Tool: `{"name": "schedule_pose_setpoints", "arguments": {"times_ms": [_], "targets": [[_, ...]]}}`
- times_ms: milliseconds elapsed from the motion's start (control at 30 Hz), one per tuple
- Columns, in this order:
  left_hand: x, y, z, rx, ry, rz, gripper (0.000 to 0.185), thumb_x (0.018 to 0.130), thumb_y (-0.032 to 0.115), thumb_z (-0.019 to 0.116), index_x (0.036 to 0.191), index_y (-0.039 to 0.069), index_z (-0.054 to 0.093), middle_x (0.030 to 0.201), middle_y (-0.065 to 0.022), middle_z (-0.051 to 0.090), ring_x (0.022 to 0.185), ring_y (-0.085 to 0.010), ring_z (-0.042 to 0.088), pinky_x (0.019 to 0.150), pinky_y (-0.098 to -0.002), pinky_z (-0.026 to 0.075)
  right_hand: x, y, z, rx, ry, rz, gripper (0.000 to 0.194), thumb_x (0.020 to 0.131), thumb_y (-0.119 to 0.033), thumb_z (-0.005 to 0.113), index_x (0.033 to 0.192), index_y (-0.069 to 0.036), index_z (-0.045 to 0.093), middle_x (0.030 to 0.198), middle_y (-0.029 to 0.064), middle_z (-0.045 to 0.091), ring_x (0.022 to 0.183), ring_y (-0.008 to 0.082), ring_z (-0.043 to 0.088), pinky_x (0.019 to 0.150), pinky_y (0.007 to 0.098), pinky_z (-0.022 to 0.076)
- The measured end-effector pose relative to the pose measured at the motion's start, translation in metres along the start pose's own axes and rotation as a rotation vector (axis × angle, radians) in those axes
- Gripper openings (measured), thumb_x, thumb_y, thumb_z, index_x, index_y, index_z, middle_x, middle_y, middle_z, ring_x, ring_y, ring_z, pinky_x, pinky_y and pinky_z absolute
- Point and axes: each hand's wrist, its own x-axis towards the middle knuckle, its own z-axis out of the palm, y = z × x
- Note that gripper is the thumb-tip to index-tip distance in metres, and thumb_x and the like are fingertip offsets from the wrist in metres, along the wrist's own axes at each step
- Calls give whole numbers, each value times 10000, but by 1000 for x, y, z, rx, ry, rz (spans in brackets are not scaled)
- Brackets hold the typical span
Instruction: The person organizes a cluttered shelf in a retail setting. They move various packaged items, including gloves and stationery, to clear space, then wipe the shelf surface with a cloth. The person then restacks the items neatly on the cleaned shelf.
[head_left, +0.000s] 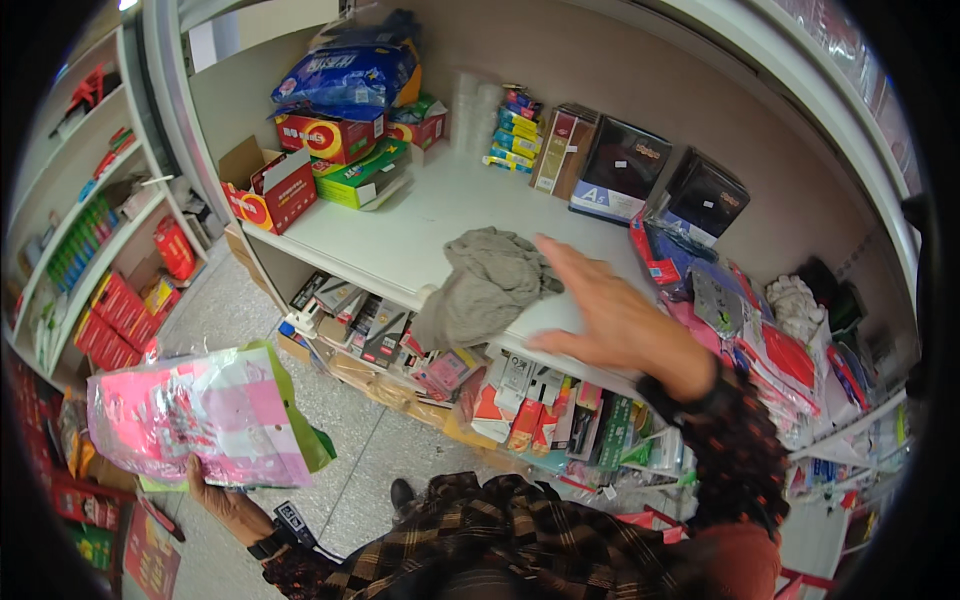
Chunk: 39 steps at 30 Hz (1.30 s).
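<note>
My left hand (229, 510) grips the lower edge of a bundle of flat pink, white and green plastic packages (199, 416), held out at the left over the floor. A crumpled grey-green cloth (487, 281) lies on the white shelf (427, 202) and hangs over its front edge. My right hand (604, 311) is spread just to the right of the cloth, thumb and fingers apart, above the shelf's front part. Nothing shows in its grasp; whether the fingertips touch the cloth, I cannot tell.
Red and green cartons (270, 187) and a blue plastic package (345, 75) stand at the shelf's left. Behind are clear plastic cups (476, 112), small boxes and black A5 notebooks (619, 169). Bagged goods (750, 322) pile at the right. Boxed stationery (386, 330) fills the lower shelf.
</note>
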Motion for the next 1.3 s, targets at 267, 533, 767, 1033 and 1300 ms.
{"name": "schedule_pose_setpoints", "arguments": {"times_ms": [267,533,767,1033,1300], "targets": [[65,67,-77,-10,277,2,433,870,188,704,1252,-8,642,1307,-154,628,1207,-286,586,1087,-486,442,116,5,114,20,56,216,593,727,-287,767,1269,-154,567,1343,184,536,1239,448,491,1018,501,441],[50,92,-69,118,522,161,566,903,243,692,1383,-5,524,1356,-165,579,1247,-309,547,1071,-463,445,209,74,32,148,378,-189,524,705,-23,699,1214,-76,588,1208,81,623,1211,226,574,1037,327,432],[-9,87,-8,899,493,449,560,929,254,661,1395,-15,504,1356,-181,571,1239,-326,545,1070,-465,441,330,172,94,43,79,143,619,731,-90,707,1327,-76,540,1366,142,580,1302,312,530,1086,358,413],[-29,88,8,1309,394,579,555,959,265,625,1410,-26,481,1356,-200,561,1230,-346,544,1069,-468,437,249,115,117,100,-42,-191,571,672,-218,682,1222,-83,611,1215,181,625,1170,368,581,1034,451,443],[-11,76,8,1436,232,632,552,989,277,589,1424,-38,458,1356,-219,551,1221,-365,542,1068,-471,432,175,-71,126,568,-33,-457,541,682,-19,579,1211,-123,629,1271,138,561,1204,349,529,1067,427,414]]}}
